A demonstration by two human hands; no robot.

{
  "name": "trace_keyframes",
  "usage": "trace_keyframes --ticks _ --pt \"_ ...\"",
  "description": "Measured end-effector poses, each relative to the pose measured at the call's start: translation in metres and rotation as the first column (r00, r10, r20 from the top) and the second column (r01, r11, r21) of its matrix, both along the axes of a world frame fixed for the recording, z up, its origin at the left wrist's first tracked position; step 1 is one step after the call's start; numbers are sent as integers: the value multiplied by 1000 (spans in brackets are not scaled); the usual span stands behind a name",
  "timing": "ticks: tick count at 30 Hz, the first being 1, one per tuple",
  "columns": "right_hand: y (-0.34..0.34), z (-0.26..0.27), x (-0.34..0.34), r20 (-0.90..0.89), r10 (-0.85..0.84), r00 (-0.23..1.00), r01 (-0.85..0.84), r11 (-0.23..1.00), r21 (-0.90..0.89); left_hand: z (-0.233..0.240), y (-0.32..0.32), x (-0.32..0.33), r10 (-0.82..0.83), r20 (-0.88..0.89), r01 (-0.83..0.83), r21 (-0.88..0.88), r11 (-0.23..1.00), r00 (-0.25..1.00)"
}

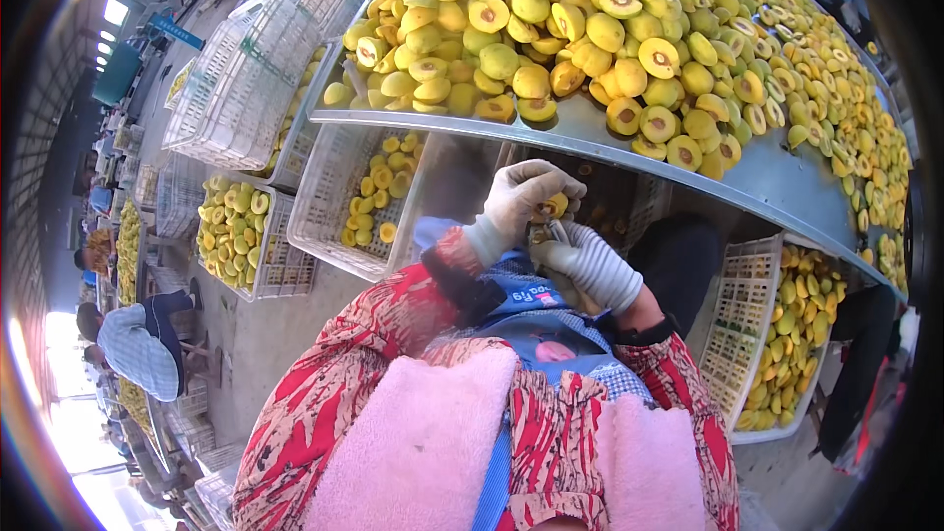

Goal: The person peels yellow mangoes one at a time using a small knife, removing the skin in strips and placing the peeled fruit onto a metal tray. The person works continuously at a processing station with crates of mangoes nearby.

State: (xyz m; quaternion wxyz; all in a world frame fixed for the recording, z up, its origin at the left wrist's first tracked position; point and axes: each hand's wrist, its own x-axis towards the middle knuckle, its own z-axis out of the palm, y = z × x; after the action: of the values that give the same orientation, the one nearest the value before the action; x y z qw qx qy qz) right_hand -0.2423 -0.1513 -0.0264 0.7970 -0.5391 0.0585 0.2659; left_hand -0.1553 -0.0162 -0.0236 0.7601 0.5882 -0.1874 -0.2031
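My left hand, in a white glove, pinches a halved yellow stone fruit above my lap. The cut face of the fruit shows a brown centre. Close beneath it, my right hand, in a grey-striped glove, grips a small metal hand tool. Its tip meets or nearly meets the fruit; its handle is mostly hidden by the fingers. Just beyond both hands runs the rim of a metal table, heaped with halved yellow fruit, many with the stone still showing.
Left of my hands stands a plastic crate partly filled with fruit halves; another full crate is farther left. Stacked white crates flank the table. On the right is a crate of fruit near another person's leg. A seated person works far left.
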Motion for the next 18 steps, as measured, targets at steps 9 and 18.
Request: trace_keyframes --ticks 9,18 --pt "-5 -13 53 108 369 923 86 75 -993 -52 -36 15 354 -647 -443 28 896 676" --pt "-6 -49 36 189 82 979 121 516 -848 10 74 42 528 579 -783 480 396 622"
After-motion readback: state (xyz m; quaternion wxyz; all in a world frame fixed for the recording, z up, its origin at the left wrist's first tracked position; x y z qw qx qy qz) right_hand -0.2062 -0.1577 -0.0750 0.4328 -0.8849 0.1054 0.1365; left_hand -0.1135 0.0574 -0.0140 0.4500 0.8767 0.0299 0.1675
